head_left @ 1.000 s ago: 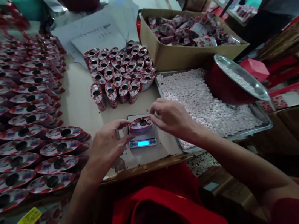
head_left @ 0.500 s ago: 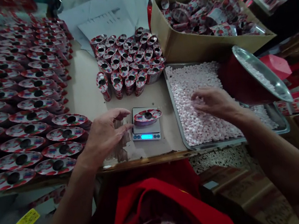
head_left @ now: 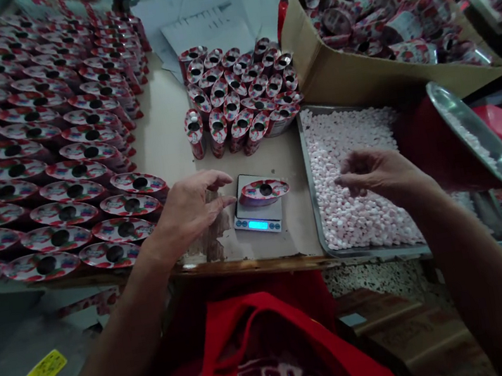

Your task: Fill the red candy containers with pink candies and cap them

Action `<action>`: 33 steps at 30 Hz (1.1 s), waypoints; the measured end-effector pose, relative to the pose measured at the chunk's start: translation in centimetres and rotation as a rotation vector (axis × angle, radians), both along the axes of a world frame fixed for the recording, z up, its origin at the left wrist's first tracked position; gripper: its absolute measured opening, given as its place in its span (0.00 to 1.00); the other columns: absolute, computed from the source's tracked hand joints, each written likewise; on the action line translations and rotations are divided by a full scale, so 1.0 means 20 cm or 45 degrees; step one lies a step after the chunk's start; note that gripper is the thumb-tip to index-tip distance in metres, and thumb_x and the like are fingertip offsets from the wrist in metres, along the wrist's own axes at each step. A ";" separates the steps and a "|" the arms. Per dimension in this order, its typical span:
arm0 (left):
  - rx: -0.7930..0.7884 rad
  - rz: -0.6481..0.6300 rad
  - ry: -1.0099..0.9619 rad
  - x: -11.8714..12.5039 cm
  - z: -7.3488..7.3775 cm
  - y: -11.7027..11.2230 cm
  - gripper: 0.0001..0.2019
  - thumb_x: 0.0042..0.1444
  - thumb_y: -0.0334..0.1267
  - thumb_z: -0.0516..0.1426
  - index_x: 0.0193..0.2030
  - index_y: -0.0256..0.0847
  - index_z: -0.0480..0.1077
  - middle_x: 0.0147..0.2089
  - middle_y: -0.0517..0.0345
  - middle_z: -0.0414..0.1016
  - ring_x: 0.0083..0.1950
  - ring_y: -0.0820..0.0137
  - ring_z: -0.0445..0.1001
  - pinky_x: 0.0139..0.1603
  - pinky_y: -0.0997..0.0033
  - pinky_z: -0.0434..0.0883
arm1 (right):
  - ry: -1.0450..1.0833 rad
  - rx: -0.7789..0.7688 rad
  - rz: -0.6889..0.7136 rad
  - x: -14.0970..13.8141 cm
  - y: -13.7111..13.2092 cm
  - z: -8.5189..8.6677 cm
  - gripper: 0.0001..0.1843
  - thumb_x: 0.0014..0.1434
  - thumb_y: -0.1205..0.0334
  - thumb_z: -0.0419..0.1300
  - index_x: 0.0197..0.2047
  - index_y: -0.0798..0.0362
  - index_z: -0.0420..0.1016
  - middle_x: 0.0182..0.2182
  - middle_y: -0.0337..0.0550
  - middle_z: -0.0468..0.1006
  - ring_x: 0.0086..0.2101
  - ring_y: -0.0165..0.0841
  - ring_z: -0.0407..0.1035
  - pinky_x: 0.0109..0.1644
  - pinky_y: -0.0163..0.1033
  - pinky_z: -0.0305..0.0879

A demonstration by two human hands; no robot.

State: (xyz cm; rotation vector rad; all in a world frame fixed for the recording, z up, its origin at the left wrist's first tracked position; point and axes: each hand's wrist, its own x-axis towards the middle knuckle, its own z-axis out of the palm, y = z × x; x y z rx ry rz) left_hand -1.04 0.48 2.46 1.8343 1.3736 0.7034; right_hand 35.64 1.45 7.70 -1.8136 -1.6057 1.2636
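My left hand point(head_left: 193, 212) is beside a small digital scale point(head_left: 259, 212), thumb and fingers apart with nothing between them. On the scale's plate stands a printed oval container point(head_left: 265, 192) with a round dark hole in its top; the blue display is lit, its digits too blurred to read. Over the metal tray point(head_left: 315, 203) of small pale pink-white candies point(head_left: 357, 221), my right hand point(head_left: 381, 176) has its fingers bent in and drawn close to the thumb. Whatever the fingertips hold is too small and dim to make out.
Rows of similar containers point(head_left: 67, 212) fill the left side. A smaller group point(head_left: 236, 97) stands behind the scale. A cardboard box point(head_left: 357, 77) of wrapped containers is at the back right. A tilted red bowl with a metal rim point(head_left: 478, 137) overlaps the tray's right side.
The view has shifted, so the table's things appear farther right. My left hand stays beside the scale. My right hand stays above the candies, its fingers slightly repositioned.
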 end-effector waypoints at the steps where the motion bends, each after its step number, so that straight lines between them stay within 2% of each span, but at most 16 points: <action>1: -0.007 -0.001 0.001 0.00 0.00 0.00 0.16 0.60 0.41 0.67 0.55 0.43 0.80 0.53 0.53 0.85 0.53 0.60 0.81 0.59 0.59 0.75 | 0.046 -0.004 0.066 -0.07 0.01 0.01 0.21 0.47 0.49 0.77 0.32 0.51 0.73 0.20 0.35 0.73 0.21 0.28 0.65 0.24 0.35 0.60; 4: -0.006 -0.021 -0.011 -0.01 0.00 -0.01 0.17 0.61 0.42 0.66 0.55 0.42 0.80 0.53 0.52 0.85 0.53 0.59 0.81 0.58 0.58 0.76 | 0.075 0.088 0.332 -0.28 0.03 0.03 0.13 0.55 0.55 0.71 0.37 0.51 0.74 0.22 0.32 0.70 0.22 0.27 0.62 0.26 0.34 0.56; 6: -0.002 -0.054 -0.020 -0.01 0.02 -0.02 0.16 0.62 0.43 0.65 0.55 0.41 0.79 0.54 0.51 0.84 0.55 0.58 0.81 0.59 0.57 0.75 | -0.084 0.223 0.517 -0.41 0.05 0.05 0.06 0.57 0.62 0.68 0.38 0.52 0.77 0.24 0.33 0.71 0.25 0.27 0.62 0.28 0.35 0.55; 8: -0.011 -0.080 -0.014 -0.02 0.03 -0.03 0.16 0.63 0.43 0.64 0.56 0.41 0.79 0.55 0.50 0.84 0.56 0.57 0.80 0.61 0.57 0.75 | -0.326 0.347 0.646 -0.51 0.06 0.07 0.04 0.57 0.67 0.66 0.37 0.52 0.80 0.25 0.35 0.74 0.26 0.27 0.63 0.31 0.35 0.54; 12: -0.033 -0.084 0.003 -0.03 0.03 -0.04 0.16 0.63 0.42 0.64 0.56 0.41 0.79 0.56 0.50 0.83 0.57 0.57 0.80 0.62 0.55 0.74 | -0.605 0.438 0.754 -0.62 0.07 0.10 0.10 0.57 0.72 0.66 0.40 0.51 0.86 0.27 0.38 0.80 0.28 0.29 0.68 0.34 0.35 0.58; 15: -0.029 -0.096 -0.025 -0.04 0.02 -0.04 0.15 0.62 0.40 0.64 0.55 0.41 0.79 0.56 0.50 0.83 0.58 0.57 0.80 0.62 0.55 0.74 | -0.608 0.464 0.772 -0.66 0.06 0.09 0.13 0.58 0.73 0.66 0.43 0.50 0.88 0.31 0.41 0.83 0.30 0.31 0.72 0.36 0.35 0.62; 17: -0.028 -0.099 -0.043 -0.04 0.02 -0.04 0.15 0.62 0.40 0.64 0.55 0.41 0.80 0.57 0.50 0.83 0.59 0.57 0.80 0.62 0.56 0.74 | -0.560 0.500 0.722 -0.66 0.06 0.08 0.12 0.59 0.72 0.65 0.42 0.50 0.88 0.33 0.42 0.85 0.32 0.32 0.74 0.37 0.36 0.65; 19: -0.028 -0.097 -0.047 -0.04 0.02 -0.04 0.15 0.62 0.39 0.64 0.55 0.42 0.79 0.57 0.50 0.83 0.59 0.57 0.80 0.63 0.56 0.74 | -0.456 0.520 0.627 -0.61 0.05 0.07 0.09 0.61 0.68 0.65 0.41 0.51 0.87 0.35 0.44 0.86 0.33 0.34 0.76 0.38 0.37 0.67; 22: -0.003 -0.057 -0.045 -0.04 0.02 -0.04 0.16 0.61 0.38 0.66 0.55 0.42 0.79 0.56 0.51 0.83 0.57 0.58 0.80 0.62 0.56 0.74 | -0.431 0.537 0.420 -0.41 0.02 0.03 0.09 0.64 0.61 0.63 0.42 0.52 0.85 0.35 0.46 0.85 0.34 0.37 0.77 0.40 0.41 0.70; 24: 0.016 -0.031 -0.041 -0.05 0.00 -0.04 0.16 0.60 0.37 0.67 0.55 0.41 0.80 0.55 0.51 0.84 0.56 0.59 0.80 0.62 0.57 0.75 | -0.663 0.535 0.346 -0.23 -0.03 -0.01 0.11 0.64 0.58 0.63 0.44 0.52 0.85 0.35 0.47 0.84 0.34 0.40 0.76 0.40 0.44 0.70; 26: 0.022 -0.025 -0.033 -0.05 -0.01 -0.03 0.16 0.60 0.37 0.67 0.54 0.41 0.80 0.54 0.52 0.84 0.55 0.59 0.81 0.60 0.57 0.75 | -0.947 0.453 0.427 -0.05 -0.09 -0.07 0.17 0.61 0.56 0.66 0.51 0.52 0.84 0.42 0.51 0.84 0.36 0.44 0.76 0.41 0.47 0.70; 28: 0.017 -0.035 -0.023 -0.03 -0.01 -0.03 0.14 0.60 0.36 0.66 0.53 0.41 0.80 0.53 0.52 0.84 0.54 0.59 0.81 0.59 0.58 0.75 | -1.094 0.449 0.503 0.06 -0.16 -0.13 0.22 0.60 0.57 0.66 0.57 0.52 0.82 0.48 0.55 0.81 0.42 0.47 0.76 0.43 0.48 0.70; 31: 0.020 -0.052 -0.034 0.01 0.00 -0.01 0.14 0.60 0.37 0.66 0.52 0.42 0.80 0.53 0.53 0.84 0.54 0.60 0.81 0.59 0.58 0.75 | -1.170 0.451 0.487 0.11 -0.21 -0.18 0.14 0.61 0.61 0.62 0.49 0.51 0.83 0.48 0.54 0.80 0.40 0.44 0.75 0.41 0.45 0.68; 33: 0.042 -0.058 -0.043 0.03 0.02 0.00 0.14 0.60 0.38 0.66 0.52 0.42 0.80 0.53 0.53 0.84 0.54 0.60 0.81 0.59 0.59 0.75 | -1.080 0.414 0.386 0.12 -0.20 -0.18 0.10 0.61 0.61 0.62 0.42 0.50 0.83 0.42 0.50 0.82 0.35 0.40 0.73 0.38 0.43 0.65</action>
